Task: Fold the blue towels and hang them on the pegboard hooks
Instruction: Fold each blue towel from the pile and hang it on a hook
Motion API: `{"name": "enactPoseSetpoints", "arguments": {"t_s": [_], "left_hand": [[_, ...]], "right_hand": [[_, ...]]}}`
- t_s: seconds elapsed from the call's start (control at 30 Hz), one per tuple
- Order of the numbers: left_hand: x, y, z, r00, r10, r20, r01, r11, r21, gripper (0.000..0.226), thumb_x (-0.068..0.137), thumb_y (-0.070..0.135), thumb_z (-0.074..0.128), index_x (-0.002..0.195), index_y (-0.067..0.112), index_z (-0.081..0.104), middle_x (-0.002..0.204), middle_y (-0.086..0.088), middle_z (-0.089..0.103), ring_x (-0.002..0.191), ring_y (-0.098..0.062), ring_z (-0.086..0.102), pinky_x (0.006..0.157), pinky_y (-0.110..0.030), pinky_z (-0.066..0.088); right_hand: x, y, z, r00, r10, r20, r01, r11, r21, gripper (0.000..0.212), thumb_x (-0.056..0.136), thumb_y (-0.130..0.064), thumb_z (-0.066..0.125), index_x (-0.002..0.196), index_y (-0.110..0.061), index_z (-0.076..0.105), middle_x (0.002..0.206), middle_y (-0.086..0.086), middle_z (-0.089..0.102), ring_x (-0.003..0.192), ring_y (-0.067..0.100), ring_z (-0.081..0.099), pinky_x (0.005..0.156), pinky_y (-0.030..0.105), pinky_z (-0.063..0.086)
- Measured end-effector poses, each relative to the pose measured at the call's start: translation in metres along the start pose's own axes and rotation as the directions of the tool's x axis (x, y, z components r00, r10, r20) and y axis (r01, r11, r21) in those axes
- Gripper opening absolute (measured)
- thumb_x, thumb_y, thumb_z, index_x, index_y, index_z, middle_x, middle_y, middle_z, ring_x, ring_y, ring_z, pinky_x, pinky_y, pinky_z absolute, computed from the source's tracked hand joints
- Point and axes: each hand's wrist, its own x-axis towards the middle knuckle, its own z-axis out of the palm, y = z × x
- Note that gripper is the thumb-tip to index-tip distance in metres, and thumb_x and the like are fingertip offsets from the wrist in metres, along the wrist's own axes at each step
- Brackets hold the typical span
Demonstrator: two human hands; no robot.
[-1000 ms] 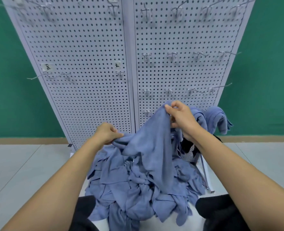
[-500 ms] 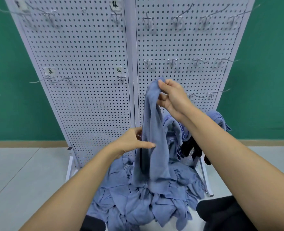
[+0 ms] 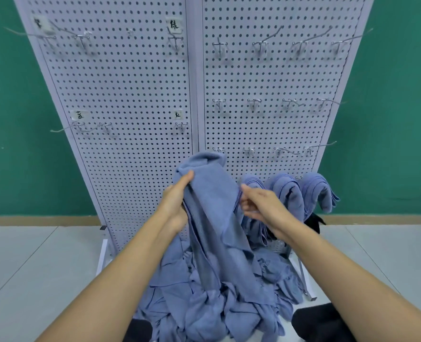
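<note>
One blue towel (image 3: 214,208) hangs lengthwise between my hands in front of the white pegboard (image 3: 135,95). My left hand (image 3: 176,203) grips its left edge near the top, thumb over the cloth. On the right edge, my right hand (image 3: 260,206) pinches the hem with curled fingers. The towel's lower end runs down into a loose heap of blue towels (image 3: 219,299) on the floor. Folded blue towels (image 3: 293,193) hang on the lowest hooks at the right.
Rows of bare metal hooks (image 3: 253,104) stick out of both panels, with small paper labels (image 3: 79,115) on the left panel. The board's metal foot (image 3: 305,280) stands at the right of the heap. A black cloth (image 3: 314,222) hangs below the folded towels. My dark-clad knees (image 3: 320,322) frame the heap.
The towel came up off the heap. My right hand dropped from holding its top high to the right edge; my left hand rose to take the upper left edge.
</note>
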Motion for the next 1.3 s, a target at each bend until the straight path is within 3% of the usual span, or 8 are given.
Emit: {"name": "enactPoseSetpoints", "arguments": {"t_s": [0.1, 0.2, 0.37, 0.5, 0.6, 0.87, 1.13, 1.3], "left_hand": [[-0.004, 0.003, 0.006, 0.996, 0.063, -0.055, -0.068, 0.995, -0.075, 0.018, 0.092, 0.026, 0.060, 0.098, 0.010, 0.065, 0.098, -0.008, 0.070, 0.089, -0.016, 0.067, 0.075, -0.030, 0.054], [-0.009, 0.002, 0.011, 0.993, 0.093, -0.071, -0.097, 0.994, -0.058, 0.021, 0.093, 0.030, 0.058, 0.094, 0.010, 0.065, 0.091, -0.006, 0.071, 0.083, -0.016, 0.068, 0.073, -0.031, 0.055], [-0.012, 0.012, 0.006, 0.997, 0.067, -0.031, -0.067, 0.998, 0.008, 0.044, 0.096, 0.049, 0.044, 0.100, 0.013, 0.067, 0.093, -0.007, 0.075, 0.084, -0.017, 0.071, 0.072, -0.033, 0.055], [-0.012, 0.031, -0.012, 0.985, 0.118, -0.128, -0.088, 0.971, 0.222, 0.042, 0.096, 0.050, 0.046, 0.108, 0.015, 0.066, 0.091, -0.002, 0.073, 0.086, -0.017, 0.068, 0.077, -0.034, 0.055], [-0.017, 0.049, -0.024, 0.982, 0.106, -0.158, -0.054, 0.951, 0.303, 0.046, 0.092, 0.052, 0.051, 0.105, 0.010, 0.067, 0.101, -0.007, 0.071, 0.096, -0.023, 0.065, 0.087, -0.037, 0.053], [-0.037, 0.091, -0.021, 0.995, 0.055, -0.085, -0.046, 0.993, 0.108, 0.028, 0.099, 0.030, 0.046, 0.089, 0.009, 0.063, 0.082, -0.004, 0.069, 0.081, -0.016, 0.062, 0.065, -0.028, 0.050], [-0.065, 0.126, 0.009, 0.998, -0.028, 0.059, 0.022, 0.994, 0.103, 0.030, 0.094, 0.037, 0.054, 0.088, 0.010, 0.066, 0.087, -0.005, 0.071, 0.090, -0.021, 0.063, 0.075, -0.035, 0.052], [-0.067, 0.138, 0.014, 1.000, 0.027, -0.012, -0.026, 0.996, 0.089, 0.019, 0.096, 0.027, 0.054, 0.091, 0.010, 0.060, 0.081, 0.001, 0.060, 0.074, -0.011, 0.055, 0.070, -0.024, 0.049]], "right_hand": [[-0.010, 0.007, 0.008, 0.988, 0.045, 0.148, -0.055, 0.996, 0.068, 0.039, 0.090, -0.047, 0.056, 0.089, -0.010, 0.065, 0.083, 0.002, 0.061, 0.077, 0.012, 0.056, 0.084, 0.028, 0.049], [-0.018, 0.013, 0.019, 0.956, 0.004, 0.293, 0.041, 0.988, -0.150, 0.043, 0.085, -0.046, 0.065, 0.089, -0.003, 0.063, 0.086, -0.001, 0.059, 0.085, 0.009, 0.057, 0.089, 0.026, 0.047], [-0.020, 0.000, 0.012, 0.986, -0.129, 0.110, 0.134, 0.990, -0.041, 0.016, 0.095, -0.020, 0.057, 0.099, -0.007, 0.066, 0.090, -0.001, 0.070, 0.080, 0.007, 0.061, 0.078, 0.019, 0.050], [-0.012, -0.044, -0.016, 0.989, -0.148, -0.021, 0.150, 0.984, 0.099, 0.023, 0.101, -0.018, 0.046, 0.080, -0.014, 0.056, 0.072, -0.001, 0.061, 0.060, 0.004, 0.058, 0.062, 0.018, 0.052], [-0.003, -0.073, -0.036, 0.985, -0.150, -0.085, 0.159, 0.982, 0.098, 0.024, 0.100, -0.023, 0.048, 0.079, -0.014, 0.055, 0.075, 0.003, 0.059, 0.066, 0.013, 0.055, 0.072, 0.029, 0.050], [-0.013, -0.129, -0.072, 0.956, -0.155, -0.249, 0.193, 0.972, 0.136, 0.018, 0.097, -0.025, 0.054, 0.088, -0.011, 0.062, 0.082, 0.002, 0.065, 0.075, 0.015, 0.057, 0.070, 0.027, 0.047], [-0.037, -0.158, -0.087, 0.955, -0.158, -0.251, 0.209, 0.959, 0.191, 0.014, 0.094, -0.017, 0.060, 0.080, -0.012, 0.061, 0.074, 0.000, 0.061, 0.068, 0.012, 0.054, 0.062, 0.024, 0.046], [-0.041, -0.161, -0.097, 0.963, -0.153, -0.222, 0.191, 0.968, 0.163, 0.020, 0.094, -0.014, 0.058, 0.107, 0.001, 0.060, 0.088, 0.003, 0.060, 0.077, 0.013, 0.054, 0.073, 0.024, 0.050]]}}
